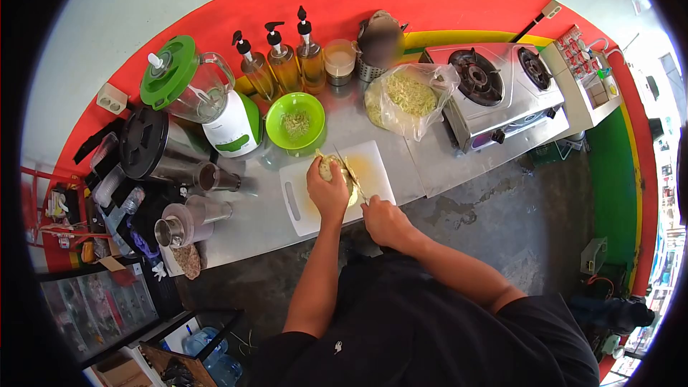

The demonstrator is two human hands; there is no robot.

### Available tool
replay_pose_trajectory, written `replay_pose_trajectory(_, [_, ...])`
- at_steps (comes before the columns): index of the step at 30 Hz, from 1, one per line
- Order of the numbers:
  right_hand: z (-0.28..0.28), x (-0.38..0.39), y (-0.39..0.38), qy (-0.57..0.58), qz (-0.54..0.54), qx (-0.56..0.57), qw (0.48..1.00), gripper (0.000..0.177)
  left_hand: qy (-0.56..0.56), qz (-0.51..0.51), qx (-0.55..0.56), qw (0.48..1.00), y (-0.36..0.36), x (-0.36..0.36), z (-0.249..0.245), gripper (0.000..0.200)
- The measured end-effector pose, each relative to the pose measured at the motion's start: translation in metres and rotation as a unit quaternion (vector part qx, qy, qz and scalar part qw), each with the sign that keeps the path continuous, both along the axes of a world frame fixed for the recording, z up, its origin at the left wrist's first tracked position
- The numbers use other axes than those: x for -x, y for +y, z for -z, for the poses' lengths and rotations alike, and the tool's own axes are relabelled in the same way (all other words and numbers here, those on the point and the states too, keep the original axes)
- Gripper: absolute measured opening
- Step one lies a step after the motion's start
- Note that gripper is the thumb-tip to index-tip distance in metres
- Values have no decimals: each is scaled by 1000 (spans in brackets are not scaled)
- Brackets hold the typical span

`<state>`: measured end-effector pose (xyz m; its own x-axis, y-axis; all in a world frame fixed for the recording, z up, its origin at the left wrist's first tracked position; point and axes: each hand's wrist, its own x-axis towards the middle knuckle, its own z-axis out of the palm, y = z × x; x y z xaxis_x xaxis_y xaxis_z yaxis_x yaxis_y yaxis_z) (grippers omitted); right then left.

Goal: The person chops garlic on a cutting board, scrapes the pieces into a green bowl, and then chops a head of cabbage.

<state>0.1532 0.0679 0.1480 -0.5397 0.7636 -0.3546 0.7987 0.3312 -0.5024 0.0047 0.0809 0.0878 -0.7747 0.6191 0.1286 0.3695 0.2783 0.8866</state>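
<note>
A white cutting board (304, 223) lies on the steel counter, its middle stained yellowish. On it, my left hand (327, 188) is closed round a pale green vegetable piece (330, 168). My right hand (385, 221) grips the handle of a knife (350, 174), whose blade points away from me and lies against the vegetable's right side. Beyond the board stands a bright green bowl (295, 140) with small pale shreds inside. Farther back to the right, a clear plastic bag (410, 100) holds shredded pale green vegetable.
A green and white blender (233, 125) stands left of the bowl. Three pump bottles (283, 64) line the back wall. At right is a two-burner stove (502, 111). Metal cups (215, 178) and a dark-lidded container (145, 145) occupy the left side.
</note>
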Motion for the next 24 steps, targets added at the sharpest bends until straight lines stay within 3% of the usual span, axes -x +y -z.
replay_pose_trajectory(8, [18, 21, 26, 34, 39, -4, 999, 34, 55, 9, -42, 998, -2, -9, 5, 38])
replay_pose_trajectory(11, [12, 11, 32, 53, -4, -17, 998, 34, 68, 20, -34, 997, 2, -10, 7, 39])
replay_pose_trajectory(13, [-3, 1, 36, -11, -81, 115, 990, 34, 77, 27, -31, 996, 5, -5, 7, 39])
replay_pose_trajectory(14, [-8, -5, 32, -12, -81, 116, 990, 34, 55, 23, -22, 998, 7, -2, 8, 39])
replay_pose_trajectory(16, [-13, -17, 21, -2, -136, 6, 991, 30, 17, 34, -12, 999, 7, 3, 7, 40])
replay_pose_trajectory(23, [35, 10, 23, 0, -31, -17, 999, 29, 21, 28, -8, 999, 5, -5, 5, 39])
replay_pose_trajectory(24, [28, 14, 30, -16, -18, 29, 999, 25, 40, 36, -20, 998, 4, -8, 6, 39])
